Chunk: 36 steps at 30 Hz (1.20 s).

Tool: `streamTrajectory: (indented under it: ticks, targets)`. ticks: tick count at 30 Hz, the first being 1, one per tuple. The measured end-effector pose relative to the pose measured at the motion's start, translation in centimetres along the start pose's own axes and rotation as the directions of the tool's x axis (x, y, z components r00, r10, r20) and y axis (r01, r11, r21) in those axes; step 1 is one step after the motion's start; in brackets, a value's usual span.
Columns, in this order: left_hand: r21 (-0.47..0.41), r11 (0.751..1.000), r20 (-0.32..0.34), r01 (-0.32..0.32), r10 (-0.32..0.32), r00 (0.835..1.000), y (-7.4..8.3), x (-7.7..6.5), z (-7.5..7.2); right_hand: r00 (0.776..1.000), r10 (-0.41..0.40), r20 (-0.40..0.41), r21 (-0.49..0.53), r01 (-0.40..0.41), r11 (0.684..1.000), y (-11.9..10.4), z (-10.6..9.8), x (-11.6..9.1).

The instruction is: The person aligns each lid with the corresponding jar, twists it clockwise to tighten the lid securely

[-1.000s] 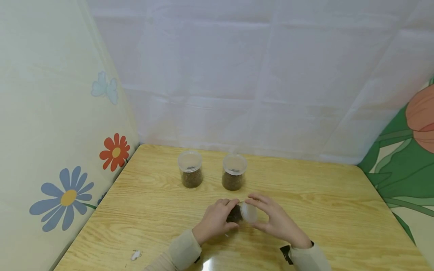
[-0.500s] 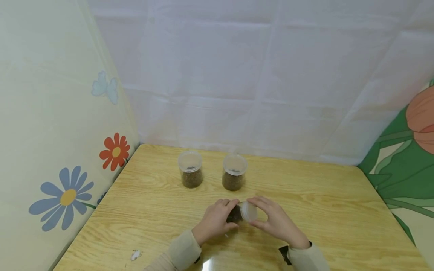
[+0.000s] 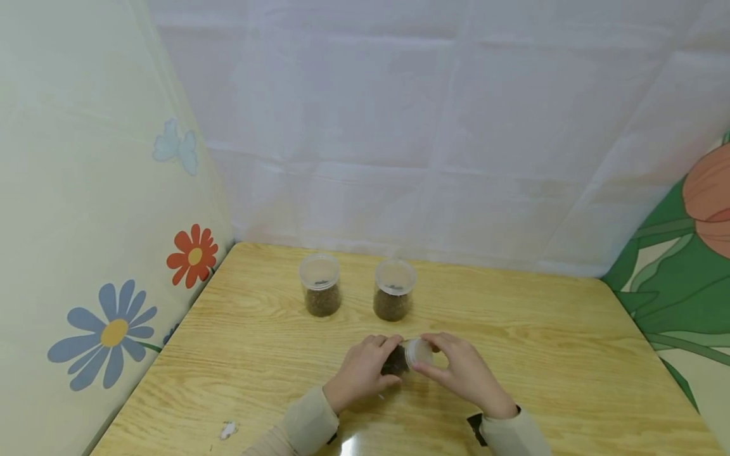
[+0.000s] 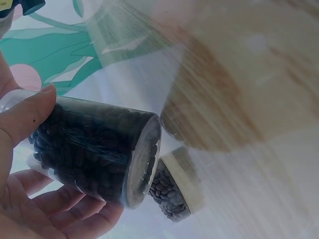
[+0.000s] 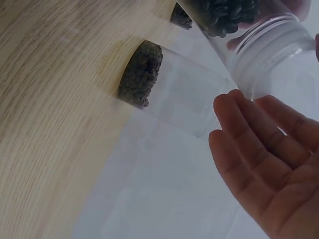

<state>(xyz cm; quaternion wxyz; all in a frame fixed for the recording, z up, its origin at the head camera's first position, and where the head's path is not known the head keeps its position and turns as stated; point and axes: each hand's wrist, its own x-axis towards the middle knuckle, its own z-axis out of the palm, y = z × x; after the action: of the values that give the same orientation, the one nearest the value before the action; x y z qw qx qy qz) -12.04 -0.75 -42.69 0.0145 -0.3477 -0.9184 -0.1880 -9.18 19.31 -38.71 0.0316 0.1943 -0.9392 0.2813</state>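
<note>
My left hand (image 3: 362, 373) grips the body of a clear plastic jar (image 3: 395, 361), tilted on its side above the table with its lid end to the right. Dark beans, like coffee beans, fill much of the jar (image 4: 87, 147) in the left wrist view, where the thumb lies along the upper side and the fingers curl underneath. My right hand (image 3: 464, 377) holds the jar's translucent screw lid (image 3: 420, 354) between thumb and fingers. In the right wrist view, the fingertips (image 5: 227, 107) meet the edge of the clear lid (image 5: 274, 59); the thumb is mostly out of frame.
Two similar lidded jars stand upright farther back, a left one (image 3: 322, 294) and a right one (image 3: 392, 297), each partly filled with dark beans. The wood-grain table (image 3: 542, 342) ends at a white cloth backdrop (image 3: 342, 126), with flower-printed side panels (image 3: 114, 332).
My right hand has closed in on the lid, its thumb and fingers moving from spread around it to gripping and turning about its edge. The left hand and jar have stayed in place.
</note>
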Motion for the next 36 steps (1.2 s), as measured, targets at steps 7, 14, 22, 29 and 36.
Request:
streamTrajectory:
  ticks: [7,14,22,29,36]
  targets:
    - [0.007,1.0,-0.001,-0.006,0.006,1.0,0.03,-0.02,0.04,1.0,0.029,-0.006,-0.023,-0.029,0.999,0.0,0.08,0.19]
    - [0.02,1.0,-0.018,-0.017,0.017,1.0,0.09,-0.11,0.0,1.0,0.023,-0.021,-0.026,-0.023,0.999,0.1,0.16,0.33]
    - [0.023,1.0,-0.01,-0.018,0.019,1.0,0.19,-0.07,0.06,0.999,0.05,-0.01,-0.011,-0.05,0.999,0.03,0.14,0.49]
    - [0.018,1.0,-0.006,-0.013,0.013,1.0,0.29,-0.03,-0.03,0.997,0.077,-0.006,-0.031,-0.077,0.997,-0.02,0.15,0.54]
    - [0.005,1.0,-0.008,-0.012,0.013,1.0,0.3,-0.06,0.08,0.994,0.106,-0.012,-0.043,-0.106,0.993,-0.01,0.06,0.47]
